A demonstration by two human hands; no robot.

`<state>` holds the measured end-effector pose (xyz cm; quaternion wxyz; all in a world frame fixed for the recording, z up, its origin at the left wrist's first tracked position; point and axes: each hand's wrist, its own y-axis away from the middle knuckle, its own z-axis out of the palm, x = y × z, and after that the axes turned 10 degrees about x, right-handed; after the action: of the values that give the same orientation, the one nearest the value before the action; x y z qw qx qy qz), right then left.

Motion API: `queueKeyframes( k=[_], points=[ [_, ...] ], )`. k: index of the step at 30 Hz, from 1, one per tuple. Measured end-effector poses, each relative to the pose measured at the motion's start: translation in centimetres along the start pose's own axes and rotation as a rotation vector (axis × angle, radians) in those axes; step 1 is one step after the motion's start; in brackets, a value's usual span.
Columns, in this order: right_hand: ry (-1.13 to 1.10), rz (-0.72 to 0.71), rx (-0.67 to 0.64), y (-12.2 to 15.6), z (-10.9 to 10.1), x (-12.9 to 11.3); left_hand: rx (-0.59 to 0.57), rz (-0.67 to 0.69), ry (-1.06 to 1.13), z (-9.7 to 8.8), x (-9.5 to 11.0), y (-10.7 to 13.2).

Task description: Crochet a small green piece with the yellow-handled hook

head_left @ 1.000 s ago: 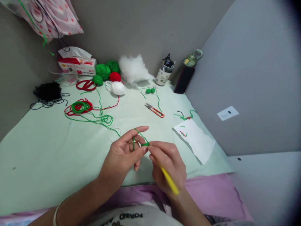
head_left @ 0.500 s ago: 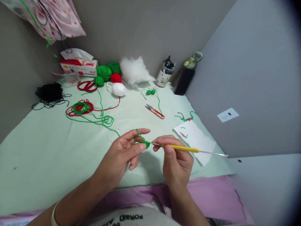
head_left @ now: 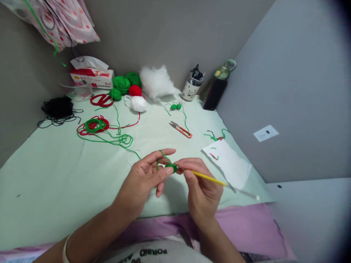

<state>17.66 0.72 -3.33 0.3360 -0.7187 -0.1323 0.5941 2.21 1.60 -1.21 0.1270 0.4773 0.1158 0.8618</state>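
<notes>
Between the thumb and fingers of my left hand point(head_left: 144, 179) is pinched a small green crochet piece point(head_left: 171, 167). Green yarn point(head_left: 164, 156) runs from it over my raised left index finger. My right hand point(head_left: 204, 190) is closed around a yellow-handled crochet hook point(head_left: 208, 176), held like a pen. The hook's tip meets the crochet piece, where my right fingertips partly hide it. Its far metal end points right and is blurred. A green strand leads from my left hand back to loose coils of green yarn point(head_left: 124, 140) on the table.
Orange thread snips point(head_left: 181, 129) lie beyond my hands, below two small green crocheted balls point(head_left: 176, 107). White paper point(head_left: 233, 166) with yarn scraps is at right. Behind stand yarn balls point(head_left: 121, 84), white stuffing point(head_left: 157, 83), red scissors point(head_left: 101, 100), a tissue box point(head_left: 93, 78), a pen cup point(head_left: 191, 88) and a phone point(head_left: 215, 95).
My right hand has moved slightly left, closer to the crochet piece. The hook has tilted, its far end swinging down, and its tip is now largely hidden at the stitches.
</notes>
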Motion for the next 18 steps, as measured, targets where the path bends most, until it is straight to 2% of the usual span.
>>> queueKeyframes(
  k=[3,5,7,9,11,14,18],
  points=[
    [0.218,-0.238,-0.076,0.7,-0.5,0.2,0.000,-0.078,0.077,0.0,-0.1,-0.3],
    [0.227,-0.263,-0.064,0.5,-0.8,0.3,-0.037,-0.177,0.126,-0.1,0.1,-0.4],
    [0.108,-0.119,-0.004,0.0,-0.9,0.2,-0.045,-0.222,0.161,-0.2,0.5,-0.5],
    [-0.066,0.078,0.040,-0.7,-0.9,0.0,-0.027,-0.192,0.172,-0.2,0.8,-0.5],
    [-0.225,0.218,0.033,-1.2,-0.7,0.0,-0.024,-0.141,0.143,-0.1,0.9,-0.3],
    [-0.330,0.271,-0.009,-1.2,-0.3,0.2,-0.028,-0.090,0.084,0.2,0.8,-0.1],
    [-0.355,0.328,0.005,-0.7,-0.1,0.5,-0.013,-0.118,0.064,0.2,0.6,0.1]
  ],
)
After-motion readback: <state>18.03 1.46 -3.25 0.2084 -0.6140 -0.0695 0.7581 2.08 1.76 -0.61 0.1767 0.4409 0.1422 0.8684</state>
